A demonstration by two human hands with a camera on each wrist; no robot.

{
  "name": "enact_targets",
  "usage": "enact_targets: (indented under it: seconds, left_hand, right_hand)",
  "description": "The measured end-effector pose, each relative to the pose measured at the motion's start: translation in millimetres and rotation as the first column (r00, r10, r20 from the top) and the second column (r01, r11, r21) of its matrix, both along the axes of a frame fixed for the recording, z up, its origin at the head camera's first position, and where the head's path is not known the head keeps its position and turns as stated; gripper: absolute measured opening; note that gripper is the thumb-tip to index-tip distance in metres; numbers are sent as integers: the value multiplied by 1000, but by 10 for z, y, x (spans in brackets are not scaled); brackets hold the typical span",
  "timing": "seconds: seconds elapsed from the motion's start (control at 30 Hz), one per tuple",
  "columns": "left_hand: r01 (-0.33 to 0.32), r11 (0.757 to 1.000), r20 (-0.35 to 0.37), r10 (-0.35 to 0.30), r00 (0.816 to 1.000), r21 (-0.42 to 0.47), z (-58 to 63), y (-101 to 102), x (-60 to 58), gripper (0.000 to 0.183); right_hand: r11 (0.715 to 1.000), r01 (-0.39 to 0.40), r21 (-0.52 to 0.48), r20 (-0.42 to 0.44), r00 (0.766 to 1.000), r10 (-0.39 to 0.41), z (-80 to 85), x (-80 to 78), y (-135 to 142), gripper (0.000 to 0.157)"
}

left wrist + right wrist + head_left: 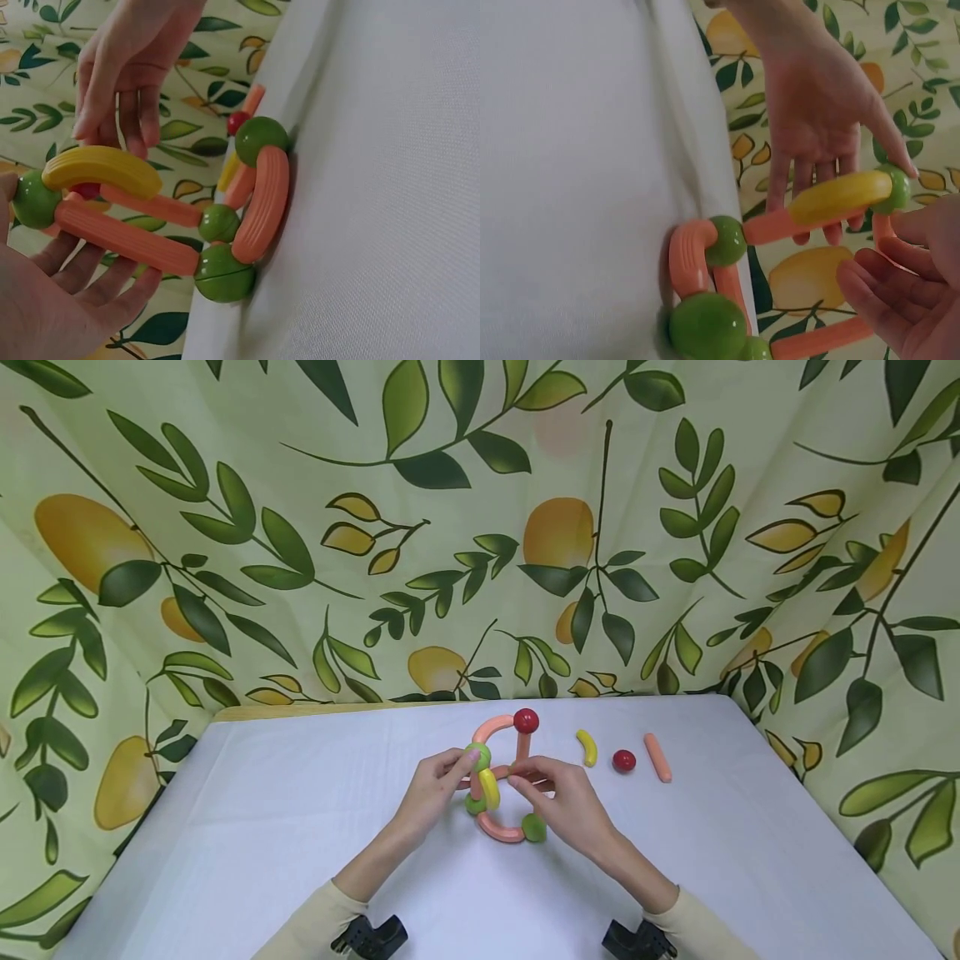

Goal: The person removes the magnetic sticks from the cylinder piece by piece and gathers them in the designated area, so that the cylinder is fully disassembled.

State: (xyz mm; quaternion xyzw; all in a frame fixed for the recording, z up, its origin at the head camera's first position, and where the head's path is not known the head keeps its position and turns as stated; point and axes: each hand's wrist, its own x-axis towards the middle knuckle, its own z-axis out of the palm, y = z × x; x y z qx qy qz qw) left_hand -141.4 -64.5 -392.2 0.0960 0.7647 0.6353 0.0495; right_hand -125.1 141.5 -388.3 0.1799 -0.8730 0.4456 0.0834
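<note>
A toy structure of salmon rods and balls stands on the table between both hands. In the head view, a red ball (527,721) tops an upright rod, a yellow curved rod (489,787) faces the front, and a salmon curved rod (501,831) runs low to a green ball (534,827). My left hand (433,789) holds the structure's left side, thumb on the upper green ball (37,199) and fingers behind the straight salmon rod (127,238). At the structure's right is my right hand (566,793), its fingers (129,124) loosely bent and gripping nothing in the left wrist view.
To the right of the structure lie a small yellow curved rod (587,748), a red ball (624,761) and a straight salmon rod (657,757). A white cloth (300,827) covers the table. Behind it hangs a leaf-and-fruit-patterned curtain (480,610).
</note>
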Motion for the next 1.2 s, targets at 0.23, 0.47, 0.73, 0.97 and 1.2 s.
enact_targets:
  seconds: [0.23, 0.47, 0.73, 0.97, 1.2]
  left_hand:
    - [-12, 1000, 18, 12, 1000, 27, 28, 6, -5, 40]
    - [-14, 1000, 36, 14, 999, 13, 35, 6, -12, 43]
    - [10, 1000, 23, -10, 1000, -9, 35, 5, -3, 42]
    - [14, 1000, 33, -14, 999, -10, 33, 2, -3, 41]
    - [14, 1000, 33, -14, 999, -3, 39, 4, -7, 42]
  right_hand:
    - [998, -31, -47, -36, 999, 30, 19, 43, -136, 31]
    - [998, -14, -57, -30, 999, 12, 15, 51, -247, 33]
    - [998, -1, -66, -20, 1000, 0, 17, 52, -295, 24]
    - [996, -11, -84, 59, 998, 16, 5, 47, -280, 26]
    - [990, -39, -139, 91, 995, 51, -43, 18, -271, 27]
